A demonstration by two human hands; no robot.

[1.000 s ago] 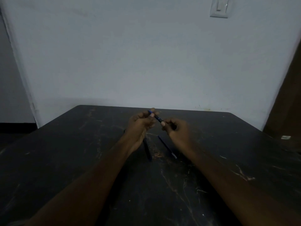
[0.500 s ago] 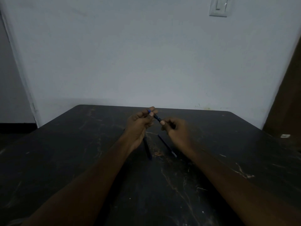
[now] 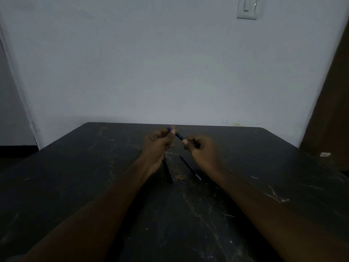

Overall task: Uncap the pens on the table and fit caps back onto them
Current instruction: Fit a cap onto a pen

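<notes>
A dark pen with a blue end is held in the air above the middle of the black table. My left hand pinches its blue upper end between thumb and fingers. My right hand pinches the lower part of the same pen. Whether the cap is seated or partly off is too dark to tell. Two more dark pens lie on the table under my hands: one below my left wrist, one slanting down to the right beside my right wrist.
The scratched table reaches a pale wall at the back. A light switch sits high on that wall. A brown door or panel stands at the right, with a small white object near its foot.
Both hands keep their pinch on the pen and have barely shifted. The two pens on the table have not moved.
</notes>
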